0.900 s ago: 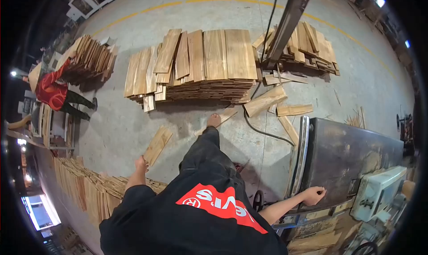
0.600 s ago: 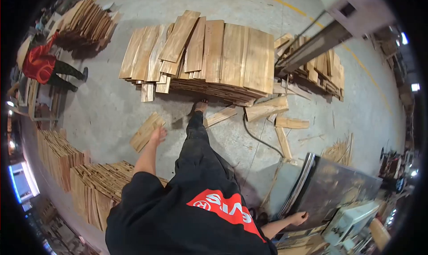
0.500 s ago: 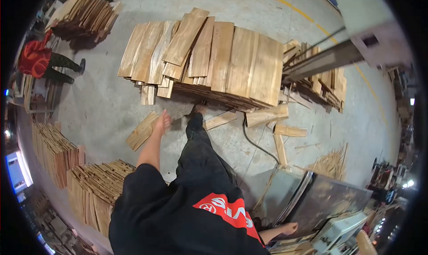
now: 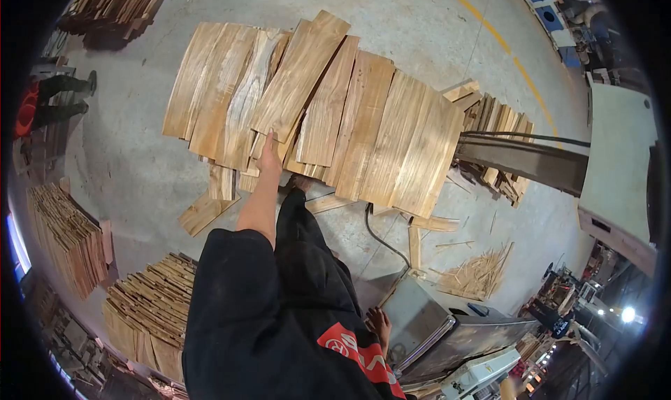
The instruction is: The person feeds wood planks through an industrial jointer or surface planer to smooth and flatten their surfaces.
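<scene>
The left hand is touching the top board, which is lying unlifted on the stack, its grip I cannot tell, while the right hand is hanging loosely open.

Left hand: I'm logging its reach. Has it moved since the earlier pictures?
Yes: judged against the board stack, the left hand has gone forward, from short of it to the near end of the slanted board.
</scene>
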The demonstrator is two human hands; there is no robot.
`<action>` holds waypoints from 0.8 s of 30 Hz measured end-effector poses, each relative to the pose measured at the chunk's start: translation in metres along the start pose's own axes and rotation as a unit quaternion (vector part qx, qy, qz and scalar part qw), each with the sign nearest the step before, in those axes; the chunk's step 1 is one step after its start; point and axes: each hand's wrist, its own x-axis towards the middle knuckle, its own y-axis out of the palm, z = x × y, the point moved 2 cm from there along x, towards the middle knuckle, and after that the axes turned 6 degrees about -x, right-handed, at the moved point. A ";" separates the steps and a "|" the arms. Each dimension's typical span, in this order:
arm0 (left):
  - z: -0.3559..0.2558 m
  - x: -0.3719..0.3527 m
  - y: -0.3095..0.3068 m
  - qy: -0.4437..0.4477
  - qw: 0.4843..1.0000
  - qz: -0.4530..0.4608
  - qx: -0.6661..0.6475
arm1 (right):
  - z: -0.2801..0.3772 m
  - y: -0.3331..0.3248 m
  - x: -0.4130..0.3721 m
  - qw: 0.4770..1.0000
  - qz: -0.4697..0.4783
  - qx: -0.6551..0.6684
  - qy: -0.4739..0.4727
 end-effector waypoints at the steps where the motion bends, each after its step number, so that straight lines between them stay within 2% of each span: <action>1: 0.007 0.017 0.002 0.004 0.999 0.026 -0.024 | 0.009 0.001 -0.001 1.000 0.011 -0.015 0.012; 4: 0.019 0.057 0.004 0.012 0.986 0.135 -0.093 | 0.027 -0.003 -0.001 0.993 -0.029 -0.107 0.032; 6: 0.013 0.036 0.010 -0.027 0.999 -0.046 -0.006 | 0.041 -0.009 0.004 0.990 -0.045 -0.130 0.020; 8: 0.008 0.020 0.014 -0.044 0.990 -0.128 0.039 | 0.057 -0.011 0.005 0.988 -0.063 -0.138 -0.006; 11: 0.006 0.011 0.020 -0.028 0.995 -0.089 0.046 | 0.090 0.002 0.002 0.985 -0.092 -0.132 -0.060; 14: 0.022 0.016 0.012 -0.003 0.979 -0.150 0.140 | 0.101 0.015 0.008 0.978 -0.107 -0.156 -0.093; 15: 0.018 -0.003 0.013 -0.003 0.983 -0.114 0.141 | 0.110 0.031 0.003 0.977 -0.119 -0.154 -0.088; 18: 0.033 -0.011 -0.004 0.001 0.979 -0.126 0.160 | 0.110 0.052 0.028 0.960 -0.076 -0.254 -0.093; 20: 0.036 -0.028 -0.017 0.014 0.981 -0.109 0.158 | 0.110 0.077 0.059 0.941 -0.034 -0.292 -0.168; 22: 0.054 -0.017 -0.045 0.045 0.977 -0.110 0.174 | 0.160 0.145 0.051 0.876 -0.042 -0.427 -0.222; 24: 0.041 -0.051 -0.064 0.014 0.985 -0.021 0.168 | 0.188 0.211 0.063 0.865 0.011 -0.399 -0.305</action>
